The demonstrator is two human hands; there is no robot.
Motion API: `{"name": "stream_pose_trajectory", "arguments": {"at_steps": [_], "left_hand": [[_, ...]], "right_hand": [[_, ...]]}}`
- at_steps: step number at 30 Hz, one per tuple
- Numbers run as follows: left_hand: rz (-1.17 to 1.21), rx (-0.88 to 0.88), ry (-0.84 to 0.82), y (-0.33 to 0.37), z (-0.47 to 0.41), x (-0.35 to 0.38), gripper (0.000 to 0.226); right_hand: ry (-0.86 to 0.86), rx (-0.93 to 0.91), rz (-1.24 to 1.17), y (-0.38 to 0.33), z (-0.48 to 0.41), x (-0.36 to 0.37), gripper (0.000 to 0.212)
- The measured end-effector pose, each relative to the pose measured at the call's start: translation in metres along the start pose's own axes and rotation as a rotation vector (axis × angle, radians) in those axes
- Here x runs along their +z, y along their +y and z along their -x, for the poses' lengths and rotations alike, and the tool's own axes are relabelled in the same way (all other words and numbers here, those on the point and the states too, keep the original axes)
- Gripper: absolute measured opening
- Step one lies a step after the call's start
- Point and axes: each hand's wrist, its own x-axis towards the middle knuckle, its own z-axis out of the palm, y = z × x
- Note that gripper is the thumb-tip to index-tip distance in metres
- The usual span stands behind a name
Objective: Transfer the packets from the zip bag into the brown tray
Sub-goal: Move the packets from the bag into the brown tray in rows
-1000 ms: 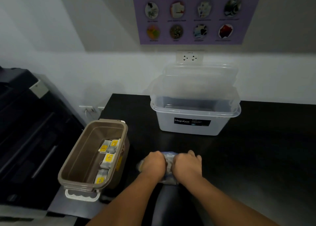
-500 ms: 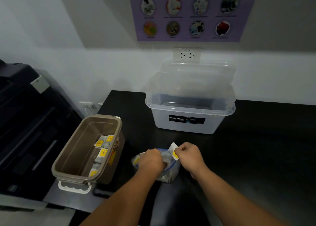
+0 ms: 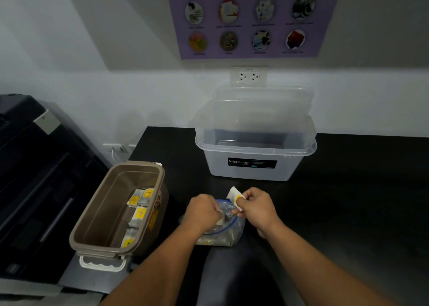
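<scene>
Your left hand (image 3: 202,213) grips the mouth of the zip bag (image 3: 228,233), which lies on the black table (image 3: 348,189) just in front of you. Your right hand (image 3: 255,208) pinches one packet (image 3: 234,195) just above the bag's opening. Its long axis slants, with the yellow end at your fingertips and the white end pointing away and leftward. Left of the bag, the brown tray (image 3: 116,203) holds several packets (image 3: 140,213). The clear box (image 3: 255,169) stands beyond.

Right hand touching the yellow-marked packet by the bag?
Touching. Head view shows the right hand pinching the packet between thumb and fingers, beside the zip bag that the left hand holds.
</scene>
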Motion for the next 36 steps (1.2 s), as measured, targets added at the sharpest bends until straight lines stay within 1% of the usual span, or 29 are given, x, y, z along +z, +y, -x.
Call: {"name": "stream_pose_trajectory", "arguments": {"at_steps": [1,3,7,9,12,13,16,18,21,25,28,30,33,36], "left_hand": [[0.045,0.040,-0.005,-0.002,0.001,-0.007,0.012],[0.100,0.107,-0.029,-0.003,0.004,-0.020,0.017],[0.159,0.152,-0.098,-0.005,0.004,-0.038,0.019],[0.176,0.162,-0.142,-0.007,0.003,-0.044,0.014],[0.133,0.186,-0.255,-0.010,0.003,-0.050,0.030],[0.088,0.189,-0.257,-0.011,0.002,-0.051,0.029],[-0.017,0.219,-0.178,-0.012,0.001,-0.051,0.013],[-0.059,0.240,-0.138,-0.012,0.003,-0.052,0.012],[-0.048,0.258,-0.126,-0.012,0.006,-0.060,0.012],[0.042,0.306,-0.114,-0.017,0.006,-0.082,0.008],[0.172,0.313,-0.097,-0.022,0.007,-0.105,0.002],[0.334,0.287,-0.096,-0.028,0.008,-0.124,0.007],[0.508,0.239,0.011,-0.046,0.007,-0.157,0.017],[0.624,0.159,0.093,-0.073,0.001,-0.185,0.018]], "right_hand": [[0.004,-0.001,0.000,-0.001,-0.001,0.002,0.015],[0.013,-0.001,-0.006,-0.003,-0.002,0.006,0.012],[0.036,-0.010,-0.004,-0.008,-0.003,0.017,0.010],[0.052,-0.017,-0.006,-0.011,-0.003,0.022,0.011],[0.078,-0.033,0.013,-0.015,-0.003,0.030,0.012],[0.082,-0.032,0.019,-0.016,-0.003,0.032,0.012],[0.090,-0.026,0.026,-0.018,0.000,0.034,0.010],[0.103,-0.025,0.015,-0.018,0.002,0.034,0.009],[0.131,-0.017,-0.002,-0.016,0.004,0.033,0.008],[0.167,-0.014,-0.032,-0.016,0.008,0.035,0.009],[0.173,-0.024,-0.054,-0.020,0.010,0.039,0.010],[0.156,-0.026,-0.072,-0.024,0.010,0.044,0.010],[0.116,-0.018,-0.108,-0.031,0.009,0.053,0.008],[0.084,-0.010,-0.124,-0.038,0.007,0.064,0.010]]}}
